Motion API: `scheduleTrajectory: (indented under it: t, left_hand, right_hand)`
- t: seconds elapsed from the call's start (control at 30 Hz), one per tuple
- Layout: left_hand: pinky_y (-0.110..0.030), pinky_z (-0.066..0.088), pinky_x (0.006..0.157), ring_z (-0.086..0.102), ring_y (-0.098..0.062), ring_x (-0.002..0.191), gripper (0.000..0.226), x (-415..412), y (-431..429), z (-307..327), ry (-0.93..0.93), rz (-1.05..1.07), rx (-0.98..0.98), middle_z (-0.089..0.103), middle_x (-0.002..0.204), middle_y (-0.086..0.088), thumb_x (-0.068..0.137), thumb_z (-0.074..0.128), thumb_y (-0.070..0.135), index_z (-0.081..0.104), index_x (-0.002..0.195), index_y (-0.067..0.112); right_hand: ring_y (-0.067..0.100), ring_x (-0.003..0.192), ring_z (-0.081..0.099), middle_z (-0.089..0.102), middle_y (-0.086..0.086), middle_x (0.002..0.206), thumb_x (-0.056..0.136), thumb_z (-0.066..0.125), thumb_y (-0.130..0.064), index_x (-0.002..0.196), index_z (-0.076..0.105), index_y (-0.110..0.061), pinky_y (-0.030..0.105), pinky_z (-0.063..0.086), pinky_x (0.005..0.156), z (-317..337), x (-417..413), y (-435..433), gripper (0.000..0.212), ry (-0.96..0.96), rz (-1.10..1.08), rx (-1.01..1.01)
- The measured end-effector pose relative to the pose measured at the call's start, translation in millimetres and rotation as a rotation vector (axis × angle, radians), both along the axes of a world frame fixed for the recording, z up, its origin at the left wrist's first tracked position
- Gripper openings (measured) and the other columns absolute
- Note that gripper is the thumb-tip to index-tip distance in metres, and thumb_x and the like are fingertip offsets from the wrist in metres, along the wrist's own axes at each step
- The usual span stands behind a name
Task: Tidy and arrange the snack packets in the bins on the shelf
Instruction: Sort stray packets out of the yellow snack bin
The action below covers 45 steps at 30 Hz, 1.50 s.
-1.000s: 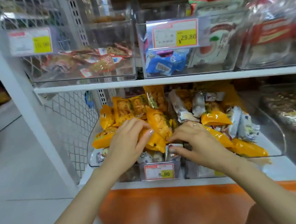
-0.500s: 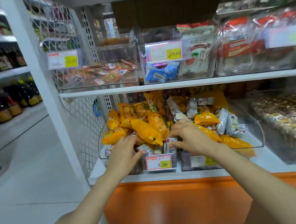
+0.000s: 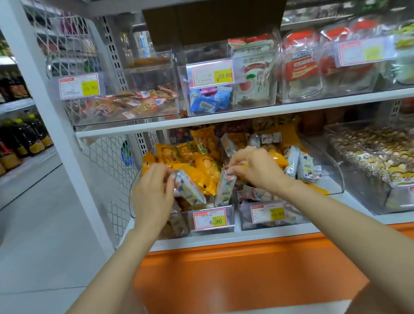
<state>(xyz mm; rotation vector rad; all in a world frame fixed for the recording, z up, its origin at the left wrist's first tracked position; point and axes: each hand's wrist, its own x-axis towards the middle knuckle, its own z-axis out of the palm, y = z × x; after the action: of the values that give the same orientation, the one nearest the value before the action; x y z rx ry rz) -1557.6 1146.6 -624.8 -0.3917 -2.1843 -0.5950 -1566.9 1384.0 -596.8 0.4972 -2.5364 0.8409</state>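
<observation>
While the left hand (image 3: 151, 195) pinches a silver packet (image 3: 191, 191), the right hand (image 3: 257, 169) dangles a second packet (image 3: 225, 190).

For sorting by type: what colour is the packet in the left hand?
The packet is silver with small coloured print; head view.

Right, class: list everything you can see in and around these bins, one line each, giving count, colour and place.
bins: several, clear, two rows
yellow packets: many, yellow, lower left bin
silver packets: several, silver, next bin right
red packets: many, red-orange, upper left bin
blue packets: few, blue, upper middle bin
price tags: several, white-yellow, bin fronts
box: one, brown, above the upper bins
bottles: many, dark, far left
left hand: one, pinches a silver packet
right hand: one, pinches another silver packet
</observation>
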Motion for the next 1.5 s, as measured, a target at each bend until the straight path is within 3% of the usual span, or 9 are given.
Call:
scheduleTrajectory:
  t: [0.2,0.4,0.53,0.63,0.8,0.97,1.1,1.3,1.5]
  left_hand:
    - [-0.037,0.049,0.06,0.059,-0.019,0.072,0.008,11,37,44,0.074,-0.167,0.12,0.063,0.083,-0.004,0.092,0.054,0.012,0.055,0.086,0.007]
    - [-0.046,0.054,0.063,0.064,-0.021,0.072,0.014,-11,83,44,-0.13,-0.299,0.196,0.063,0.077,-0.007,0.092,0.055,0.016,0.051,0.081,0.008]
    - [-0.023,0.048,0.065,0.058,-0.017,0.076,0.016,-25,109,35,-0.165,-0.315,0.203,0.062,0.083,-0.009,0.089,0.057,0.009,0.049,0.076,0.007]
    - [-0.026,0.044,0.066,0.055,-0.018,0.077,0.017,-33,124,28,-0.158,-0.332,0.217,0.059,0.085,-0.01,0.088,0.056,0.005,0.047,0.074,0.008]
    - [-0.006,0.04,0.068,0.05,-0.008,0.079,0.021,-43,148,19,-0.101,-0.396,0.26,0.054,0.091,-0.006,0.087,0.055,-0.001,0.045,0.073,0.011]
    - [-0.026,0.044,0.07,0.056,-0.016,0.088,0.013,-59,166,8,-0.098,-0.449,0.177,0.053,0.091,-0.009,0.086,0.056,-0.001,0.049,0.077,0.004]
    - [-0.009,0.042,0.069,0.053,-0.012,0.085,0.02,-62,161,8,-0.088,-0.431,0.213,0.053,0.091,-0.006,0.087,0.056,-0.002,0.047,0.074,0.01]
    - [-0.003,0.04,0.066,0.053,-0.01,0.086,0.021,-59,148,14,-0.103,-0.404,0.285,0.057,0.094,-0.006,0.087,0.057,-0.002,0.047,0.072,0.01]
    - [-0.03,0.052,0.071,0.06,-0.017,0.083,0.013,-53,143,20,-0.218,-0.401,0.402,0.065,0.091,-0.008,0.089,0.058,0.01,0.053,0.077,0.008]
  right_hand:
    - [0.015,0.066,0.062,0.065,-0.004,0.064,0.08,0.072,-0.023,0.059,0.058,-0.038,0.04,0.05,0.066,22,7,44,0.029,0.082,-0.127,-0.298]
    - [0.018,0.053,0.059,0.06,0.011,0.062,0.084,0.068,-0.007,0.066,0.062,-0.012,0.034,0.056,0.055,31,9,92,0.019,0.001,-0.206,-0.458]
    - [0.018,0.049,0.063,0.061,0.011,0.06,0.088,0.063,-0.006,0.068,0.058,-0.01,0.028,0.053,0.053,22,7,127,0.021,-0.035,-0.263,-0.577]
    - [0.025,0.054,0.067,0.064,0.011,0.061,0.09,0.06,-0.006,0.068,0.054,-0.011,0.032,0.057,0.056,13,8,151,0.023,-0.033,-0.307,-0.695]
    - [0.018,0.055,0.067,0.064,0.014,0.071,0.091,0.06,-0.011,0.069,0.052,-0.012,0.032,0.058,0.054,1,21,163,0.023,0.062,-0.42,-0.797]
    - [0.02,0.083,0.06,0.063,0.006,0.09,0.091,0.058,-0.016,0.097,0.059,-0.01,0.028,0.047,0.072,-14,3,158,0.008,0.242,-0.569,-0.526]
    - [0.031,0.091,0.058,0.06,0.019,0.099,0.09,0.055,-0.005,0.106,0.065,-0.006,0.02,0.035,0.075,-22,-20,167,0.019,0.292,-0.562,-0.284]
    - [0.032,0.097,0.056,0.06,0.009,0.102,0.085,0.064,-0.014,0.102,0.068,-0.02,0.036,0.042,0.076,-35,-30,175,0.019,-0.006,-0.622,0.129]
    - [0.031,0.103,0.05,0.059,0.008,0.105,0.086,0.062,-0.019,0.108,0.068,-0.019,0.038,0.041,0.083,-32,-14,171,0.022,0.044,-0.567,0.157]
